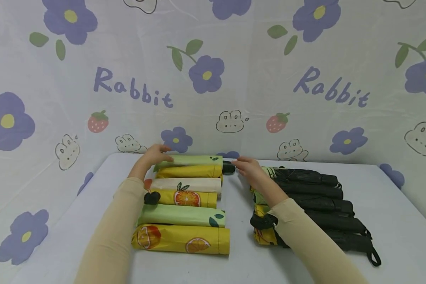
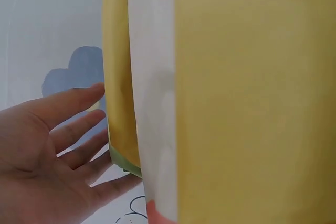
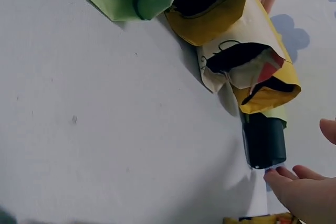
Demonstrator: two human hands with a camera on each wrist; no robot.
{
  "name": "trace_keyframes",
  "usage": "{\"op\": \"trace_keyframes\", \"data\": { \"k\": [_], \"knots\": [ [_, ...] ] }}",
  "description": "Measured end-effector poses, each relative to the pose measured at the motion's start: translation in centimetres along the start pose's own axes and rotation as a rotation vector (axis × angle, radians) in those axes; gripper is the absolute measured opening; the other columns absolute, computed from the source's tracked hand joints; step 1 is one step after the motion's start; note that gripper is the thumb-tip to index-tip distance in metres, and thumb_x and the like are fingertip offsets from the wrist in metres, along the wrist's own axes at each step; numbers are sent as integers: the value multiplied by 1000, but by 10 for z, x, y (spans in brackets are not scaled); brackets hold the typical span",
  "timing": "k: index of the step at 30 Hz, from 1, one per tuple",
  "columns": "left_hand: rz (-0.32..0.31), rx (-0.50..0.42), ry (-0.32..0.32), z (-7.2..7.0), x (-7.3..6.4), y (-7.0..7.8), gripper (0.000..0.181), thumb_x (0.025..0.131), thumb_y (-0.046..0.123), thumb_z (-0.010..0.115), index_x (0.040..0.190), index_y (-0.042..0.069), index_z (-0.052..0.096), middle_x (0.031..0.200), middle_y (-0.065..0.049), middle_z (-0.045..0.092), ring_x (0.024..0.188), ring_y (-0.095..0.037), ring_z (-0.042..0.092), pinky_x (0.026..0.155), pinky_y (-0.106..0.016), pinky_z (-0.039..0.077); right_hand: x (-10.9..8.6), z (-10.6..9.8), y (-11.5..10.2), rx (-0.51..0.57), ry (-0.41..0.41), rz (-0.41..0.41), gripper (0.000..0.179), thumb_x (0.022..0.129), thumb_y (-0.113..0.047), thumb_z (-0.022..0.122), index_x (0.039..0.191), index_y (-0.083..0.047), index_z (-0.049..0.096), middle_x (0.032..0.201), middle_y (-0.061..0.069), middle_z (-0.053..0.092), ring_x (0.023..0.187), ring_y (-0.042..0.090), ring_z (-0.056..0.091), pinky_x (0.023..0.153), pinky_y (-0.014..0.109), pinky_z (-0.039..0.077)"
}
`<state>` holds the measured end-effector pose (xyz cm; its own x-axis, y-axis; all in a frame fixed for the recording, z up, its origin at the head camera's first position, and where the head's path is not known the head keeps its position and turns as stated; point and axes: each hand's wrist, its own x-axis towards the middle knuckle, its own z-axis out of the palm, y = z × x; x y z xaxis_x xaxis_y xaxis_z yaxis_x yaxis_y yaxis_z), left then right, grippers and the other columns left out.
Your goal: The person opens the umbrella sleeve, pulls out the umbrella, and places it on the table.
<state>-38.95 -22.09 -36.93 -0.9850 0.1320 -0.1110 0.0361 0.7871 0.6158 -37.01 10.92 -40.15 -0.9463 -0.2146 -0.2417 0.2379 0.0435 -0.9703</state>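
Observation:
My left hand (image 1: 153, 157), its fingers loosely spread, is at the left end of the farthest light green umbrella sleeve (image 1: 193, 160). In the left wrist view, fingertips (image 2: 97, 90) lie right beside the edges of the stacked sleeves. A dark umbrella handle (image 1: 228, 167) juts from that sleeve's right end. My right hand (image 1: 250, 170) is at this handle, with nothing in its grasp; the right wrist view shows its fingertips (image 3: 270, 174) right by the handle's end. Nearer me, yellow, cream and green printed sleeves lie in a row, including an orange-print yellow sleeve (image 1: 184, 240).
Right of the sleeves lie several folded black umbrellas (image 1: 326, 205) side by side, one with a wrist loop (image 1: 374, 256). A black ball-like tie (image 1: 152, 197) sits by the sleeves' left ends. A printed cloth (image 1: 255, 79) hangs behind the white table (image 1: 241, 260).

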Motion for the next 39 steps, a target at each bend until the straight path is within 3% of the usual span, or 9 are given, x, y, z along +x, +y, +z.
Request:
{"op": "trace_keyframes", "data": {
  "k": [5,9,16,19,25,29,34,39],
  "knots": [
    [-21,3,-6,-2,1,-2,55,93,13,62,141,-6,45,147,-30,41,135,-44,41,110,-52,40,4,8,3,-23,22,51,66,99,-14,54,154,0,21,163,17,17,150,30,22,123,38,23],
    [-24,33,-7,-3,3,-5,53,89,9,64,138,-7,49,143,-29,46,133,-43,45,109,-49,43,4,12,5,-110,37,77,68,99,-16,55,155,-4,20,163,17,17,149,35,23,123,42,23],
    [-50,66,11,-3,1,-5,51,87,6,68,134,-5,55,139,-25,53,131,-41,48,107,-47,45,6,14,6,-143,54,66,67,98,-16,55,156,-9,23,163,15,19,150,33,20,124,44,20],
    [-70,56,22,-2,0,-5,50,86,5,69,134,-4,56,138,-25,54,130,-41,49,106,-47,46,6,14,6,-68,53,50,67,97,-12,55,156,-7,21,162,17,21,150,32,21,123,43,21],
    [-62,46,31,-1,-3,-3,48,86,2,69,131,-6,57,136,-26,55,127,-41,51,104,-46,48,7,11,7,185,56,37,66,97,0,50,155,-2,18,161,19,21,148,33,27,121,40,29],
    [-54,48,30,-2,-4,-5,48,85,2,70,131,-6,57,136,-26,55,127,-41,51,105,-47,47,8,11,9,280,66,13,63,97,4,49,153,3,21,160,21,24,147,31,30,119,38,32],
    [-34,49,29,-3,-5,-8,48,84,3,70,130,-5,58,136,-27,55,127,-41,51,106,-48,46,9,12,10,310,85,25,58,95,5,54,149,4,33,159,18,28,144,27,36,117,35,34],
    [-18,50,21,-3,-4,-12,49,84,2,70,131,-4,58,137,-26,55,128,-41,50,107,-48,44,11,14,9,281,75,49,58,95,-1,57,149,2,35,159,15,28,143,25,38,118,35,34]
  ]
}}
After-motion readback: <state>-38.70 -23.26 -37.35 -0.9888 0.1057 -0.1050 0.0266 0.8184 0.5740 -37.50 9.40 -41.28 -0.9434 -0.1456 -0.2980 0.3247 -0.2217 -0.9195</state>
